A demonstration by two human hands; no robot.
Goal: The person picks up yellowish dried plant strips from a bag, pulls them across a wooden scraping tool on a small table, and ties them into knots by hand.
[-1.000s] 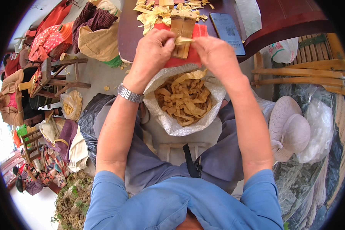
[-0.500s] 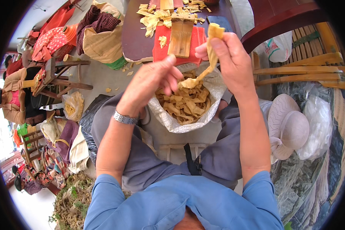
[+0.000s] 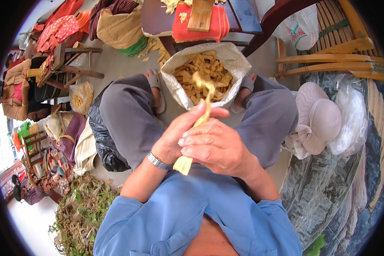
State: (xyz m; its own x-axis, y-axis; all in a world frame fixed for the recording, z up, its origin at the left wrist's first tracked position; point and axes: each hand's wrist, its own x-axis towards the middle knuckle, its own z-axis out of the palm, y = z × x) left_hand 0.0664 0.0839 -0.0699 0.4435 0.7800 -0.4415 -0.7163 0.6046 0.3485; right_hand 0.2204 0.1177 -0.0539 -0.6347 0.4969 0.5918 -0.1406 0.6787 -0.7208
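My left hand, with a metal-banded watch at its wrist, meets my right hand in front of my belly. Between them is a pale yellow, leathery-looking strip; its flat, wide end sticks out below the hands. The other end, blurred, rises past my fingertips towards the sack. My right fingers lie across my left palm, hiding the strip's middle. A white woven sack stands open between my feet, holding many similar yellow-brown strips, apart from both hands.
Beyond the sack is a dark table with a folded red cloth and a wooden block. A bamboo chair and a pale hat are on the right. Dried plants lie at the lower left; a person sits at far left.
Both hands have come down and towards my body from above the sack, bringing the strip along. They were apart; now they are together around it. The view has shifted, so the table sits higher.
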